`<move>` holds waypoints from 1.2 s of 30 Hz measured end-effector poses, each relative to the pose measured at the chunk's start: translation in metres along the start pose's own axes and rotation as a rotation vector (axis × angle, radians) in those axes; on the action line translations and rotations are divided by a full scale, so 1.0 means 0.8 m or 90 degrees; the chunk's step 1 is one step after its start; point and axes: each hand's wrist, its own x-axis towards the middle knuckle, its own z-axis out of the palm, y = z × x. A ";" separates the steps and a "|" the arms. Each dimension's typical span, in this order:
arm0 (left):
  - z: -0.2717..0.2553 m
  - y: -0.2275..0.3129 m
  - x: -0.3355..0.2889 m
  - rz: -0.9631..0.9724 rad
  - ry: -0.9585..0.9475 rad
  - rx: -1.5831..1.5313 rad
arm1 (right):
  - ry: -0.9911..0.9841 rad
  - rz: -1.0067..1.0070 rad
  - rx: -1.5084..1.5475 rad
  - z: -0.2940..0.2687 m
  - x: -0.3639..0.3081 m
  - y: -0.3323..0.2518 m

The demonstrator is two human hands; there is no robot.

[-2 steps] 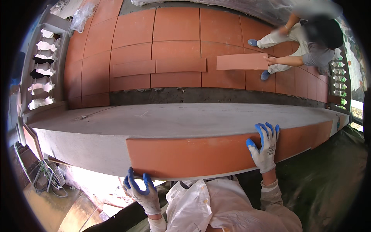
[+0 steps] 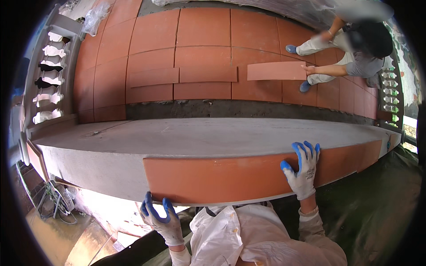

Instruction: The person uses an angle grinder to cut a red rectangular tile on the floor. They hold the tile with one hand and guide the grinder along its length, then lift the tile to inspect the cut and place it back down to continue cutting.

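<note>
From my seat away from the site, I've got both gloved hands on the front of this grey ledge, set wide apart, and here's how it stands. The left hand is at the lower left corner of the terracotta tile, a finger at its edge, thumb spread away, not clamped on anything that I can see. Over on the right, the right hand lies across the orange facing, fingers fanned up toward the top edge and thumb out to the side; how hard either one presses, I can't tell. The tile sits upright along the ledge's front face, and orange runs on past that right hand nearly to the far end; any joint there is hidden from me. So, by my reading, the larger part of this face is covered, while the bare grey stretch on the left has none, and a short bit at the right end shows grey too. Across the way, two narrow strips lie on the tiled floor, and a co-worker grips a paler tile piece. The dark strip behind the ledge is untiled.
</note>
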 end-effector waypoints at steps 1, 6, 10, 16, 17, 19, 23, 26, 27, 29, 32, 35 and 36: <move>0.002 0.002 -0.006 -0.009 0.005 -0.001 | 0.005 -0.015 -0.003 0.000 -0.001 0.000; 0.008 0.009 -0.012 -0.082 0.015 -0.109 | -0.037 -0.014 0.009 0.002 -0.007 0.001; 0.023 0.007 0.000 -0.056 0.041 -0.134 | -0.049 -0.045 0.008 0.000 -0.001 0.008; 0.037 -0.011 -0.006 -0.037 0.109 -0.104 | -0.155 -0.135 -0.020 -0.021 0.005 0.017; 0.037 -0.015 -0.010 -0.082 0.100 -0.147 | -0.171 -0.146 -0.027 -0.023 0.006 0.018; 0.036 -0.024 -0.019 -0.163 0.102 -0.221 | -0.186 -0.166 -0.037 -0.025 0.008 0.018; 0.036 -0.043 -0.046 -0.248 0.095 -0.403 | -0.182 -0.218 -0.035 -0.022 0.014 0.011; 0.037 -0.058 -0.067 -0.307 0.108 -0.717 | -0.186 -0.242 -0.015 -0.017 0.016 0.004; 0.035 -0.064 -0.072 -0.350 0.091 -0.802 | -0.186 -0.246 -0.008 -0.015 0.019 0.003; 0.037 -0.071 -0.080 -0.408 0.124 -0.970 | -0.180 -0.256 0.025 -0.013 0.021 0.001; 0.043 -0.071 -0.084 -0.506 0.112 -1.198 | -0.172 -0.264 0.048 -0.012 0.026 0.000; 0.061 -0.054 -0.094 -0.410 -0.010 -1.289 | -0.165 -0.268 0.068 -0.013 0.030 0.001; 0.066 -0.048 -0.097 -0.441 0.009 -1.315 | -0.162 -0.270 0.076 -0.013 0.031 0.001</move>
